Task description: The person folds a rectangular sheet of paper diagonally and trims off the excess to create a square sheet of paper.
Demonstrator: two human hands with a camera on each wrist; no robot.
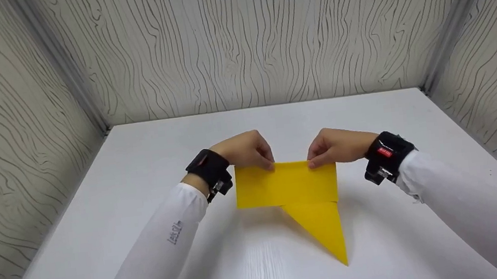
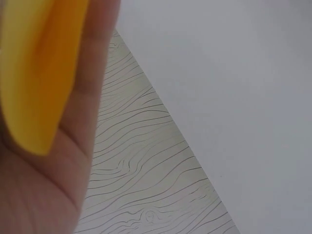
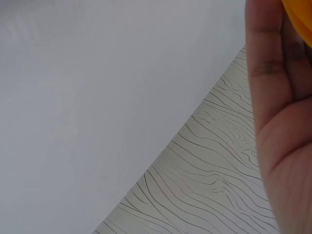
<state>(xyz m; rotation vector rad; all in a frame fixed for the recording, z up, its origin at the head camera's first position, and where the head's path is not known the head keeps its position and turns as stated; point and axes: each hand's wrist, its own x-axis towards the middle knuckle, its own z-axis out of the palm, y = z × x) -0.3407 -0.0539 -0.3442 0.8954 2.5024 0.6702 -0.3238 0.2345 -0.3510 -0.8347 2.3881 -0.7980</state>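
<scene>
Both hands hold up a folded sheet of yellow paper [image 1: 287,184] in the head view. It has a wide rectangular band on top and a triangular flap that hangs from the band's lower right, its tip pointing down. My left hand [image 1: 246,150] pinches the top edge left of the middle, thumb in front. On the right part of the same edge, my right hand [image 1: 340,144] pinches likewise. In the left wrist view, the curved paper [image 2: 41,78] covers part of the palm. Only a corner of the paper [image 3: 301,17] shows in the right wrist view.
A white table [image 1: 159,140] spreads beneath the hands. Wood-grain panels stand behind it [image 1: 237,42] and at both sides, with grey corner posts between them. Each wrist wears a black strap with a small camera, and white sleeves cover the forearms.
</scene>
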